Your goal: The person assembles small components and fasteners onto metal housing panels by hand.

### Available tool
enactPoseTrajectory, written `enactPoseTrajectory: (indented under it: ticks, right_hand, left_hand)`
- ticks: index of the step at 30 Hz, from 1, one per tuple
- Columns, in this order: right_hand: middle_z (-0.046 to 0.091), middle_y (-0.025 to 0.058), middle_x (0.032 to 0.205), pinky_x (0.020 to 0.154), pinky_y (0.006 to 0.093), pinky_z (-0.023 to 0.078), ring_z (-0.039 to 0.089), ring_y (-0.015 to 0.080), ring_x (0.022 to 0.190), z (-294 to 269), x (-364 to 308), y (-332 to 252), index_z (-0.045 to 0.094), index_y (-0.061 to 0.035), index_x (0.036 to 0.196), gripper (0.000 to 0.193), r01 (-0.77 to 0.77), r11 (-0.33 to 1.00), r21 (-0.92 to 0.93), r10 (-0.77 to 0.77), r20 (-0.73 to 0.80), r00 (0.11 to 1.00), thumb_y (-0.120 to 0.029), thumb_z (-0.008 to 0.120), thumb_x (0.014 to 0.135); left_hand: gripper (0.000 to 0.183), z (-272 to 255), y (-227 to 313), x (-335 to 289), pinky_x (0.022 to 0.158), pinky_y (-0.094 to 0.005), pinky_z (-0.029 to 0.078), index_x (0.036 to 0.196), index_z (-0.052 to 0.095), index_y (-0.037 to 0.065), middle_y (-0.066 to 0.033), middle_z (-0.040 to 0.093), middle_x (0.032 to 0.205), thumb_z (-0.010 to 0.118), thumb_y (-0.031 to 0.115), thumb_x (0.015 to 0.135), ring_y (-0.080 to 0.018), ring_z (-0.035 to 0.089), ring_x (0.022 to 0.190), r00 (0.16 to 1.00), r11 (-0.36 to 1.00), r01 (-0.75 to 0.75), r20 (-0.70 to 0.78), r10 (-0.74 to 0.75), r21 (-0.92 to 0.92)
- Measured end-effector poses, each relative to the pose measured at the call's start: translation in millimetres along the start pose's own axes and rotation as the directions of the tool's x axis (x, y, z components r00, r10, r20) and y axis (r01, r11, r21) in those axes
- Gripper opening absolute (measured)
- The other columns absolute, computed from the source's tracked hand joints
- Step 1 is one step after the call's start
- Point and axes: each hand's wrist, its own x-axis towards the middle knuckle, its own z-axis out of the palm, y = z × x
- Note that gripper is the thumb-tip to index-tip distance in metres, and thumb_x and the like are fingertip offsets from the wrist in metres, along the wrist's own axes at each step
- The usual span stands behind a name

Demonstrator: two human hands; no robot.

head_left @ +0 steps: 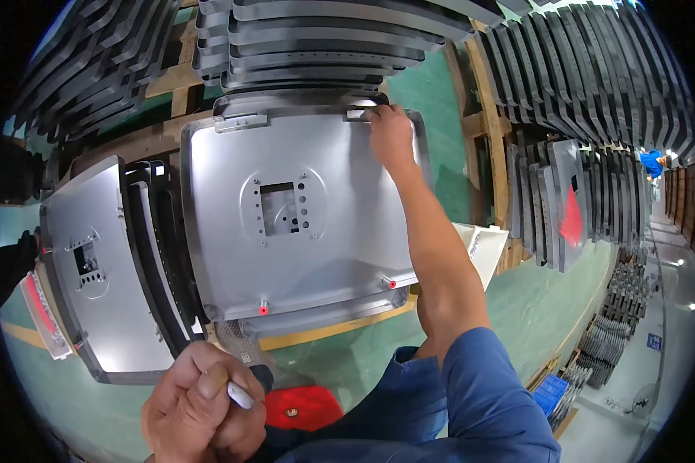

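Note:
A grey sheet-metal panel [332, 201] with a rectangular cut-out and round holes lies in front of me. Two short posts with red ends [264, 308] stand near its front edge. At its far right corner, my right hand [391, 137] has its fingers closed on the end of a small metal bracket [357, 114]. A similar bracket [241, 122] lies along the far left edge. My left hand [205, 405] is closed in the near foreground, left of centre. A small silvery rounded piece [240, 395] shows at its fingers; the rest of what it holds is hidden.
More bent metal panels [316, 38] are stacked beyond, with rows [587, 77] on wooden pallets at right. Another panel [104, 262] leans at left beside a dark-gloved person's arm [11, 262]. A red stool top [305, 407] and a white bin [483, 248] are near me.

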Motion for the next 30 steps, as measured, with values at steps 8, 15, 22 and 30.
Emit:
enactPoseTrajectory:
  ticks: [8, 15, 22, 30]
  right_hand:
    - [0.055, 0.0098, 0.080, 0.054, 0.0255, 0.048, 0.055, 0.0166, 0.062, -64.5, -73.3, -40.7, 0.053, 0.0085, 0.099, 0.021, -0.800, -0.353, 0.484, 0.372, 0.858, 0.355, -0.009, 0.050, 0.088]
    - [0.056, 0.0256, 0.105, 0.064, 0.0251, 0.057, 0.063, 0.0275, 0.088, -102.3, -53.0, -143.1, 0.042, 0.0105, 0.115, 0.032, -0.806, -0.186, 0.562, -0.126, 0.800, 0.586, -0.005, 0.050, 0.088]
    - [0.060, 0.0207, 0.100, 0.060, 0.0278, 0.056, 0.064, 0.0267, 0.085, -87.4, -41.6, -189.5, 0.051, 0.0047, 0.103, 0.022, -0.802, 0.082, 0.592, -0.204, 0.797, 0.568, -0.010, 0.053, 0.088]
    - [0.058, 0.0069, 0.077, 0.059, 0.0222, 0.042, 0.049, 0.0107, 0.062, -20.4, -10.4, -177.9, 0.062, 0.0041, 0.098, 0.028, -0.619, 0.495, 0.609, 0.142, 0.647, 0.749, -0.016, 0.064, 0.078]
  left_hand:
    - [0.018, -7.0, 4.2, -13.0, 0.030, -0.0179, 0.012, 0.087, 0.040, 0.005, 0.0050, 0.026, 0.051, 0.042, 0.023, 0.092, -0.0021, 0.019, 0.036, 0.990, 0.988, -0.143, 0.009, 0.143, 0.060]
    - [0.015, -36.3, 25.0, -34.0, 0.025, -0.0168, 0.014, 0.091, 0.040, 0.009, 0.0050, 0.023, 0.048, 0.031, 0.020, 0.096, -0.0029, 0.018, 0.034, 0.933, 0.944, -0.309, 0.156, 0.325, -0.118]
    - [0.015, -41.3, 34.7, -55.2, 0.025, -0.0173, 0.014, 0.092, 0.039, 0.009, 0.0049, 0.024, 0.047, 0.030, 0.020, 0.096, -0.0031, 0.015, 0.032, 0.920, 0.912, -0.389, -0.015, 0.391, -0.129]
    - [0.009, -53.5, 38.0, -57.2, 0.026, -0.0189, 0.012, 0.088, 0.032, 0.012, 0.0051, 0.022, 0.048, 0.031, 0.017, 0.095, -0.0033, 0.014, 0.031, 0.935, 0.931, -0.355, -0.020, 0.355, -0.078]
